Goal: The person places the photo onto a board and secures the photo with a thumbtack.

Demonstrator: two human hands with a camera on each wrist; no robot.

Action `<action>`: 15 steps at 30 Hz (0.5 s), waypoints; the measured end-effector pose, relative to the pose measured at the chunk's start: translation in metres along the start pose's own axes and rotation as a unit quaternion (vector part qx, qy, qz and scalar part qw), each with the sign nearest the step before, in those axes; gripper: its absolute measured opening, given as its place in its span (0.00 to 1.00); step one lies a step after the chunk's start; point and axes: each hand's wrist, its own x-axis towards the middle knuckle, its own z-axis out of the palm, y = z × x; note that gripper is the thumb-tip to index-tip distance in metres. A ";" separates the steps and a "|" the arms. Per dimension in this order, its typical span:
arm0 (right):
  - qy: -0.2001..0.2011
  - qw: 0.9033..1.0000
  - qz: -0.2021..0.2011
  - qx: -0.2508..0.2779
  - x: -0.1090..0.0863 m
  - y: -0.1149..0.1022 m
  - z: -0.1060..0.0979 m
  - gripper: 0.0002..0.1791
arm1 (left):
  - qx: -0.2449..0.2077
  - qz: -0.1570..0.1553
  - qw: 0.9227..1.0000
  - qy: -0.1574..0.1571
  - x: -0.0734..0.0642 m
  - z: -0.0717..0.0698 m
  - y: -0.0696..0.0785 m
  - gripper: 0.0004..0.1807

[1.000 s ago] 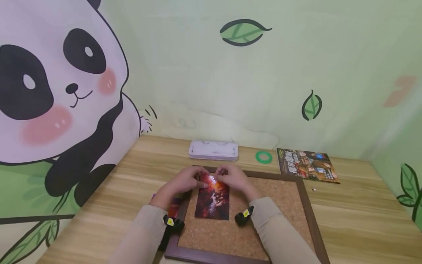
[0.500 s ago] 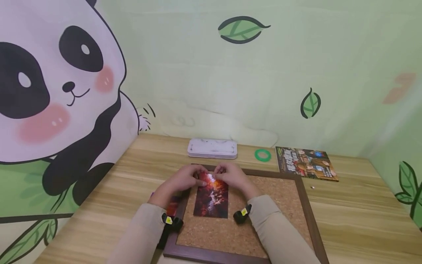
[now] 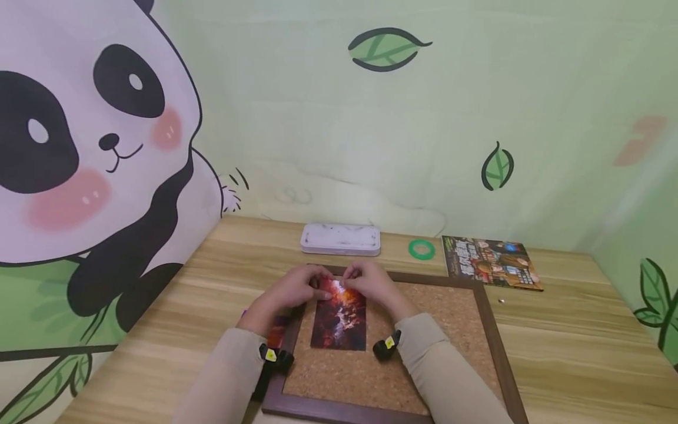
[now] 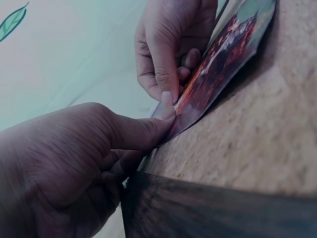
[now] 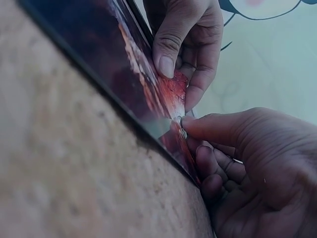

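A glossy photo print [image 3: 341, 324] in red, orange and black lies over the upper left of a framed cork board [image 3: 450, 335]. My left hand [image 3: 298, 287] pinches the photo's top edge near its left corner, thumb on the printed face. Beside it, my right hand [image 3: 375, 288] pinches a small clear shiny piece [image 5: 182, 128], apparently a push pin, against the photo's top edge. The right thumb and fingers cover most of that piece. In the left wrist view the photo [image 4: 218, 69] stands slightly bowed off the cork.
Behind the board are a white tin case [image 3: 341, 240], a green tape roll [image 3: 421, 249] and a picture-covered booklet [image 3: 492, 262]. A tiny shiny bit [image 3: 501, 301] lies right of the board. Another dark red print [image 3: 277, 333] shows under the left wrist.
Both hands keep their places at the photo's top edge. The bright glint between them is less visible than a second ago. The head view has shifted slightly.
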 end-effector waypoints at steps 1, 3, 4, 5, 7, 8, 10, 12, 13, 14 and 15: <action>-0.001 1.000 0.004 0.000 -0.001 0.000 0.000 0.03 | 0.001 0.001 1.000 0.000 0.000 0.001 -0.001 0.18; -0.002 1.000 0.012 0.002 -0.002 -0.001 0.001 0.03 | 0.004 -0.001 1.000 -0.002 0.000 0.002 -0.002 0.18; -0.002 1.000 0.014 0.002 -0.003 -0.002 0.001 0.03 | 0.004 -0.004 1.000 -0.003 -0.001 0.003 -0.003 0.18; -0.002 1.000 0.015 0.001 -0.003 -0.003 0.002 0.02 | 0.004 -0.005 1.000 -0.003 -0.001 0.003 -0.003 0.18; 0.000 1.000 0.013 0.001 -0.003 -0.003 0.002 0.02 | 0.001 -0.009 1.000 0.002 -0.002 0.004 -0.003 0.18; 0.001 1.000 0.010 0.001 -0.003 -0.003 0.002 0.02 | -0.001 -0.008 1.000 0.004 -0.002 0.004 -0.004 0.18; 0.004 1.000 0.006 0.001 -0.002 -0.004 0.002 0.02 | -0.005 -0.005 1.000 0.010 -0.002 0.004 -0.004 0.18; 0.009 1.000 0.004 0.001 -0.001 -0.005 0.002 0.02 | -0.006 -0.001 1.000 0.012 -0.001 0.003 -0.004 0.18; 0.011 1.000 0.001 -0.002 -0.001 -0.006 0.001 0.03 | -0.007 0.000 1.000 0.010 -0.001 0.003 -0.004 0.18; 0.012 1.000 0.001 -0.005 0.000 -0.006 0.001 0.03 | -0.006 0.000 1.000 0.009 0.000 0.003 -0.004 0.18; 0.013 1.000 -0.001 -0.007 0.001 -0.006 0.001 0.03 | -0.006 -0.001 1.000 0.008 0.000 0.002 -0.003 0.18</action>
